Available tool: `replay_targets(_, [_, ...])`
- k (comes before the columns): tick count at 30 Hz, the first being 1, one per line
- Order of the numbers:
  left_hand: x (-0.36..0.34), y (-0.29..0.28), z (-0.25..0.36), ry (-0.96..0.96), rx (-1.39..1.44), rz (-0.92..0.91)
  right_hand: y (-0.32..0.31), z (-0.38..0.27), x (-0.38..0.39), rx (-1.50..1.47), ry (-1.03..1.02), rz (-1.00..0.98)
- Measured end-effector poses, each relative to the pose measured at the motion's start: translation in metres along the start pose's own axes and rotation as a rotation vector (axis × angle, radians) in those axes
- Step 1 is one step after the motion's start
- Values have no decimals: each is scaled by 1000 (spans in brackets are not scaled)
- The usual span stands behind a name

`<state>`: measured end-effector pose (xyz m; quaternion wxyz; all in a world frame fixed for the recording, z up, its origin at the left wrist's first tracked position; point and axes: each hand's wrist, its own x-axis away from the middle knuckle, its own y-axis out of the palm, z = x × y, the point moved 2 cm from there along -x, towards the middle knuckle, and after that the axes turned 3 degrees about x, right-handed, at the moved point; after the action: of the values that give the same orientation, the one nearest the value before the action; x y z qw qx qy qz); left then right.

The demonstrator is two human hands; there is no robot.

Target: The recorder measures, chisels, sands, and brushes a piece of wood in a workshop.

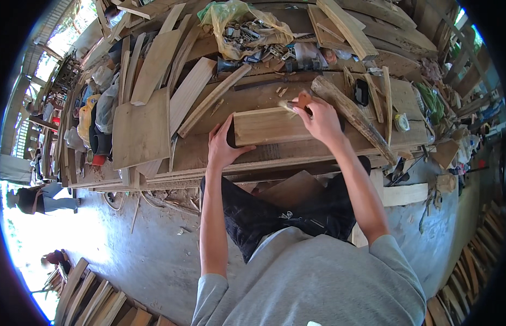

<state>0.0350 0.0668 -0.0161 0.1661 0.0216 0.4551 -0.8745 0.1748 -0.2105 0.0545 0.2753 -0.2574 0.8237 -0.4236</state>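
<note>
A rectangular piece of wood, like a box or thick block (272,127), lies lengthwise on the plank workbench in front of me. My left hand (224,148) grips its left end, with the thumb along the near lower edge and the fingers behind. In my right hand (322,120) is a small brush (290,105) with a reddish-brown handle and pale bristles. Its tip points left and meets the far top edge of the wood, or hovers just over it; which one I cannot tell. My right wrist crosses the block's right end and partly hides it.
A rough wooden bar (353,117) slants on the bench at the right, near a black tray-like object (361,92) and a tape roll (401,122). Boards and a flat panel (141,129) crowd the left. Behind lies a plastic bag (244,30) of metal hardware. A person (43,199) stands far left.
</note>
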Motion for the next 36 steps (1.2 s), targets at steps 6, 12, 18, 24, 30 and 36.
replay_targets(6, [-2, -3, 0, 29, 27, -6, 38, -56, -3, -130, -387, -39])
replay_targets(12, [0, -4, 1, -20, 45, -35, 44, -19, -69, -126, 14, -137])
replay_targets(18, [-1, -6, 4, 2, 48, -27, 16, 27, -73, 113, 12, 170])
replay_targets(24, [-5, -5, 2, 90, 81, 41, 2, 57, 11, -55, 456, 379])
replay_targets(30, [-1, 1, 1, 43, 74, 19, 9, 49, 59, 43, 324, 311])
replay_targets(36, [-7, 0, 34, -192, 285, 72, 15, 35, 34, 13, 332, 195])
